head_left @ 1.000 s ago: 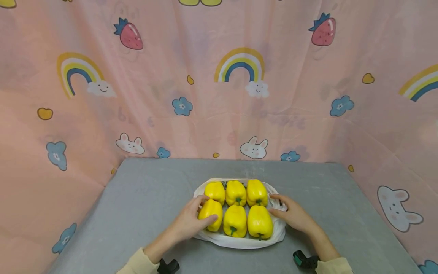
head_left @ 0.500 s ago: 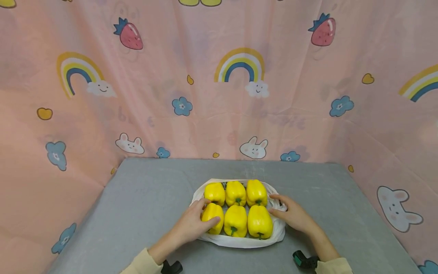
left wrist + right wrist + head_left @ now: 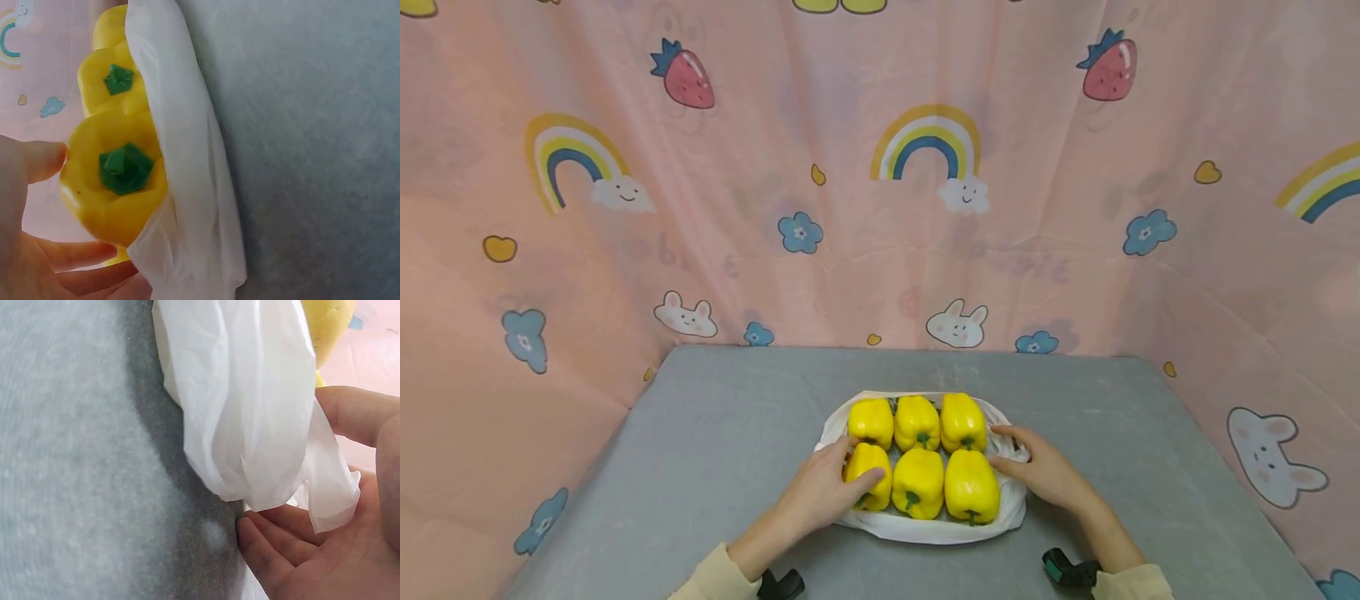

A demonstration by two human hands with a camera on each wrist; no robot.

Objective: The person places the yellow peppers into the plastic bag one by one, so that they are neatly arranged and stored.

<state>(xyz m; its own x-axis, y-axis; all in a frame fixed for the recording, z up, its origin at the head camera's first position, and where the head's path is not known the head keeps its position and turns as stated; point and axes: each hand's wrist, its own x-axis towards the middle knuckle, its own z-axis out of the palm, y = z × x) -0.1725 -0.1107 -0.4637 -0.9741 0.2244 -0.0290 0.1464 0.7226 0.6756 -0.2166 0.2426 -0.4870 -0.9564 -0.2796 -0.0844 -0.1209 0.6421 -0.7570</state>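
Observation:
Yellow bell peppers (image 3: 917, 422) sit in two rows of three on a white plastic bag (image 3: 937, 532) with gathered edges. My left hand (image 3: 825, 486) grips the front-left bell pepper (image 3: 871, 477), thumb on the near side and fingers round its left. In the left wrist view, that pepper's green stem (image 3: 125, 167) faces the camera, and the bag's edge (image 3: 187, 125) covers its lower side. My right hand (image 3: 1051, 472) holds the bag's right end beside the right-hand peppers. The right wrist view shows the thumb at the bag's folded edge (image 3: 250, 412), with the fingers beneath.
The bag lies on a grey table (image 3: 737, 433). Behind it and at both sides hangs a pink curtain (image 3: 865, 275) printed with rainbows and rabbits. Black wrist devices (image 3: 1070, 570) sit at both wrists, by the cream sleeves (image 3: 1131, 583).
My left hand has shifted right and slightly nearer with the front-left pepper, bringing it up beside the front-middle one. My right hand has stayed in place.

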